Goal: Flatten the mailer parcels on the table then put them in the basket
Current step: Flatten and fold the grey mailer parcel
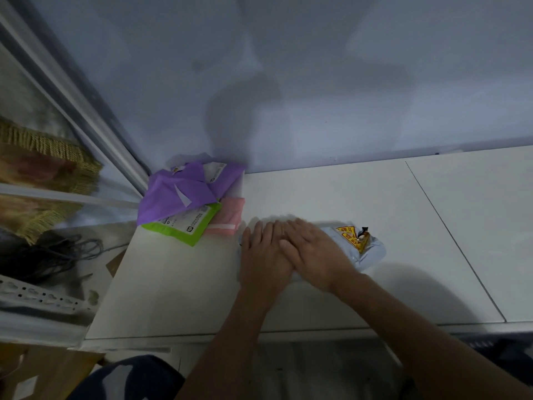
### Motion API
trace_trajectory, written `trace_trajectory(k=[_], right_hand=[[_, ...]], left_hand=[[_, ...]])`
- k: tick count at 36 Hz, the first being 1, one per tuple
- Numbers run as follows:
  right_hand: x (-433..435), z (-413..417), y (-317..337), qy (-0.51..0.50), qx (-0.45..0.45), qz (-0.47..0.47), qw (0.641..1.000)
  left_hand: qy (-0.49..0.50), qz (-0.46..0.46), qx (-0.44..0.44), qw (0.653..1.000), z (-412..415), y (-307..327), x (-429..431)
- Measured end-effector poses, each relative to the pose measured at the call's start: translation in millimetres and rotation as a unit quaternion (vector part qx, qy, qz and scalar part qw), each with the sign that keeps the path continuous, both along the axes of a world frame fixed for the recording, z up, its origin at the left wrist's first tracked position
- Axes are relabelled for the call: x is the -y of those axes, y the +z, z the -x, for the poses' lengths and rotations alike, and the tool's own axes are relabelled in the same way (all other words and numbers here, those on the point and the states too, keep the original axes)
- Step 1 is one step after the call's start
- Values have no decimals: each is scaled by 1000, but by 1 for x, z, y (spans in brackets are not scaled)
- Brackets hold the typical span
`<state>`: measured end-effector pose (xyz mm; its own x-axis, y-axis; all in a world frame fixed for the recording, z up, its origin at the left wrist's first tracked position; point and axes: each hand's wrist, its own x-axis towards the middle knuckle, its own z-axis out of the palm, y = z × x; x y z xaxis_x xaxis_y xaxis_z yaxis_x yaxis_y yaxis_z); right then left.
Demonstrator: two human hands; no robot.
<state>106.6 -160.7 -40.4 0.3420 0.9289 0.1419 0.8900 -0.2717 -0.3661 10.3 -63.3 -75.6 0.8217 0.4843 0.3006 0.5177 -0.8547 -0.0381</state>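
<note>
I see a pale blue mailer (372, 252) flat on the tabletop (346, 192), mostly hidden under my left hand (264, 255) and right hand (314, 249). Its right end is crinkled and bears a yellow-and-red sticker. At the far left corner three more overlap: a crumpled purple mailer (178, 194) on top, a green mailer (187, 226) with a white label, and a pink mailer (230, 215).

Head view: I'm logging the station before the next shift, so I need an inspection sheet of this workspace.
Surface: white table, a seam line across its right part.
Job's things: pale blue mailer under both hands; purple mailer, green mailer and pink mailer piled at the far left corner; basket not in view.
Clutter: brown cardboard low at left.
Hands: left hand and right hand flat, pressing the pale blue mailer, right overlapping left.
Cables: dark cables coiled left of the table.
Surroundings: pale wall behind; fringed fabric at left.
</note>
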Motion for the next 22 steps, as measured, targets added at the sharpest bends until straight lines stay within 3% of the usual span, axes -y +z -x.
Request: trace_trajectory(k=[8,18,22], right_hand=[[14,-19,-10,-52,55,76,994],[15,-21,-14,-69,63,76,993],[23,-28,-12,-119,75,89,986]], left_hand=[[34,24,24,999,-4,4,1],[37,38,36,998,-1,4,0],[38,46,42,997,0,7,0]])
